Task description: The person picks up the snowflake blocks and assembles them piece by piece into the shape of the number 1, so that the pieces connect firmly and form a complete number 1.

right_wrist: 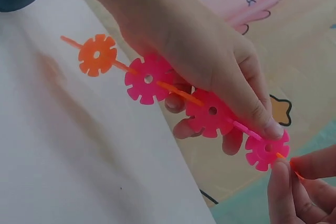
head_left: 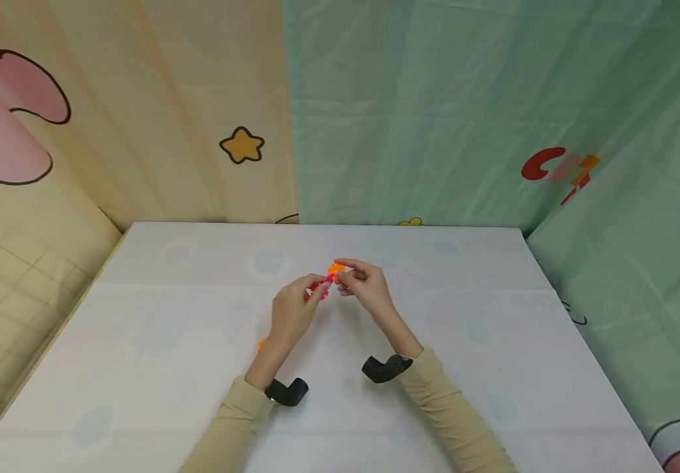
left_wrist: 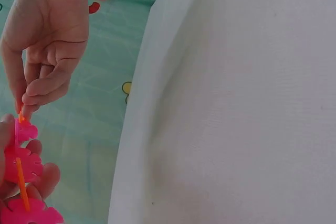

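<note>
A chain of slotted plastic snowflake discs, pink and orange, runs through my left hand [head_left: 292, 309]. In the right wrist view, the fingers of that hand grip the chain around its pink discs [right_wrist: 202, 121], and its thumb lies on the end pink disc [right_wrist: 257, 153]. My right hand [head_left: 370, 289] pinches an orange disc [head_left: 335, 268] between thumb and fingertips, edge right at that end pink disc. The chain's other end, with an orange disc [right_wrist: 107, 56], trails back past the left wrist. Both hands are raised over the table.
A white-covered table [head_left: 156, 394] with pale dots lies beneath the hands. Behind it hang a yellow curtain [head_left: 198, 98] and a green curtain [head_left: 410, 98]. Each wrist wears a black camera mount; the left mount [head_left: 288, 393] sits low near the sleeve.
</note>
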Demonstrator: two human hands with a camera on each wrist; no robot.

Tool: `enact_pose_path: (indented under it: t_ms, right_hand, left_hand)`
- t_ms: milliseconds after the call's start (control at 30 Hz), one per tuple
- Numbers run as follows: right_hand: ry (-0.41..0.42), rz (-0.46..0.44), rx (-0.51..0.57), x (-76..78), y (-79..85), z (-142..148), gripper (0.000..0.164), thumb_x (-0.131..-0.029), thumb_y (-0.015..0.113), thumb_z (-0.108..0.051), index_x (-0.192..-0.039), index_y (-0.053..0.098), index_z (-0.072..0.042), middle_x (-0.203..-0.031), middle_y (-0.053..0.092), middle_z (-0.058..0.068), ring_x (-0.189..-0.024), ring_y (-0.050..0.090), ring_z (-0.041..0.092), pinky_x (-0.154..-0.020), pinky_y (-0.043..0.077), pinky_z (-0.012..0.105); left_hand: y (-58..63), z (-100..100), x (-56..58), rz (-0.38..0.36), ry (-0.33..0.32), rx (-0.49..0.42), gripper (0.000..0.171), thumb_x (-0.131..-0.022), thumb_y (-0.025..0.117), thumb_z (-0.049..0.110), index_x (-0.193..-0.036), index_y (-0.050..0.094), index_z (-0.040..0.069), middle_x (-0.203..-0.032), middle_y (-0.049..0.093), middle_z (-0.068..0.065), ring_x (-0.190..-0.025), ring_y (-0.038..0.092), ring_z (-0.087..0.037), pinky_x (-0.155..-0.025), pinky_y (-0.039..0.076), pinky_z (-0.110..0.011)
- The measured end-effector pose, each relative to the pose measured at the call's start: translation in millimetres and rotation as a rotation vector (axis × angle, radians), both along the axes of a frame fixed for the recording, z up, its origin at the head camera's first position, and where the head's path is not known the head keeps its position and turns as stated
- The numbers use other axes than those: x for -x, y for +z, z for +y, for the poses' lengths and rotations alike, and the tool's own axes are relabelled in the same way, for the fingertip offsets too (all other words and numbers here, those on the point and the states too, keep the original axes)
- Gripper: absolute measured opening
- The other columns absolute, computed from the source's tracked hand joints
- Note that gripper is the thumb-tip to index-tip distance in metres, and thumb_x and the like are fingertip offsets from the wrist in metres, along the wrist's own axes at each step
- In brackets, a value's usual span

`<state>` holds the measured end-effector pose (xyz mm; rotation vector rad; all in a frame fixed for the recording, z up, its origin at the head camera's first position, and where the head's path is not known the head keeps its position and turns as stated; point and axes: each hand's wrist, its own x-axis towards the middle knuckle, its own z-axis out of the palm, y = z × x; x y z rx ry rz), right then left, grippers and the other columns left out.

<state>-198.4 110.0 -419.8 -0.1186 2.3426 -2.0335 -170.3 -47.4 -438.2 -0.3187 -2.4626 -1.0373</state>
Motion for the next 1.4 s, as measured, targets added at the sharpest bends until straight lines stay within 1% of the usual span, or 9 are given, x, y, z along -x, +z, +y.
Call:
enact_pose_path:
  t_ms: [67, 200, 333, 433, 600, 733, 867, 1167, 1400]
  right_hand:
    - [0.010, -0.022, 0.020, 0.7, 0.6, 1.0, 0.030, -0.092, 0.062, -0.009, -0.122, 0.065, -0.004, -0.086, 0.069, 0.015, -0.077, 0.070, 0.030, -0.069, 0.058, 0.026]
    - [0.027, -0.064, 0.056, 3.3, 2.8, 5.5, 0.033, -0.093, 0.061, -0.010, -0.125, 0.062, -0.005, -0.085, 0.068, 0.009, -0.076, 0.068, 0.023, -0.070, 0.057, 0.023]
    - [0.021, -0.082, 0.078, 8.4, 2.8, 15.0, 0.034, -0.093, 0.060, -0.009, -0.127, 0.061, -0.004, -0.082, 0.067, 0.001, -0.073, 0.066, 0.016, -0.069, 0.056, 0.021]
    - [0.001, -0.094, 0.086, 13.2, 1.4, 24.6, 0.034, -0.093, 0.059, -0.009, -0.128, 0.060, -0.004, -0.079, 0.066, -0.002, -0.072, 0.065, 0.015, -0.068, 0.056, 0.019]
    - [-0.032, -0.139, 0.103, 22.1, -3.6, 38.8, 0.036, -0.094, 0.058, -0.009, -0.129, 0.059, -0.004, -0.077, 0.065, -0.006, -0.072, 0.064, 0.013, -0.068, 0.055, 0.018]
    - [-0.024, -0.156, 0.095, 28.9, -8.3, 44.7, 0.037, -0.094, 0.058, -0.010, -0.130, 0.057, -0.004, -0.078, 0.065, -0.006, -0.072, 0.063, 0.012, -0.068, 0.055, 0.018]
    - [-0.022, -0.170, 0.076, 36.2, -12.2, 45.0, 0.037, -0.094, 0.060, -0.013, -0.129, 0.057, -0.003, -0.078, 0.065, -0.004, -0.072, 0.063, 0.013, -0.068, 0.055, 0.018]
    - [-0.056, -0.208, -0.009, 56.0, -25.8, 29.9, 0.034, -0.093, 0.061, -0.017, -0.125, 0.061, -0.005, -0.091, 0.071, 0.008, -0.069, 0.065, 0.009, -0.073, 0.057, 0.024]
    - [-0.041, -0.184, -0.059, 68.5, -34.0, 16.6, 0.031, -0.091, 0.063, -0.019, -0.118, 0.063, -0.005, -0.094, 0.073, 0.011, -0.070, 0.067, 0.011, -0.070, 0.056, 0.025]
  left_hand:
    - [1.3, -1.0, -0.1, -0.038, -0.020, -0.032, 0.019, -0.088, 0.070, 0.025, -0.101, 0.073, 0.012, -0.070, 0.067, -0.001, -0.050, 0.046, -0.009, -0.046, 0.037, -0.020]
    - [6.0, -4.2, -1.7, -0.168, -0.118, -0.138, 0.028, -0.090, 0.067, 0.027, -0.113, 0.070, 0.011, -0.078, 0.070, -0.008, -0.056, 0.058, -0.016, -0.048, 0.043, -0.022]
    - [9.9, -10.1, -6.1, -0.286, -0.134, -0.156, 0.033, -0.094, 0.061, 0.031, -0.122, 0.065, 0.014, -0.089, 0.071, -0.007, -0.070, 0.064, -0.019, -0.056, 0.047, -0.025]
    - [7.7, -16.1, -9.4, -0.338, -0.108, -0.108, 0.030, -0.095, 0.060, 0.033, -0.119, 0.068, 0.016, -0.087, 0.071, -0.003, -0.073, 0.061, -0.015, -0.060, 0.047, -0.024]
    - [-1.7, -24.9, -12.1, -0.460, -0.155, -0.126, 0.020, -0.093, 0.063, 0.022, -0.107, 0.073, 0.012, -0.083, 0.069, -0.001, -0.065, 0.054, -0.011, -0.053, 0.041, -0.020]
    - [-8.2, -26.2, -13.8, -0.562, -0.227, -0.184, 0.018, -0.091, 0.064, 0.016, -0.104, 0.074, 0.009, -0.078, 0.069, -0.002, -0.063, 0.054, -0.012, -0.051, 0.040, -0.019]
    - [-13.8, -21.4, -14.5, -0.619, -0.264, -0.256, 0.017, -0.091, 0.064, 0.014, -0.103, 0.073, 0.007, -0.075, 0.069, -0.004, -0.062, 0.058, -0.012, -0.054, 0.045, -0.021]
    - [-26.7, -8.0, -13.6, -0.697, -0.217, -0.424, 0.020, -0.092, 0.060, 0.006, -0.107, 0.071, 0.000, -0.065, 0.063, -0.004, -0.053, 0.056, -0.011, -0.051, 0.046, -0.020]
    - [-30.1, -3.5, -11.7, -0.738, -0.120, -0.512, 0.024, -0.091, 0.060, 0.002, -0.114, 0.068, -0.002, -0.077, 0.071, -0.012, -0.052, 0.058, -0.007, -0.053, 0.052, -0.020]
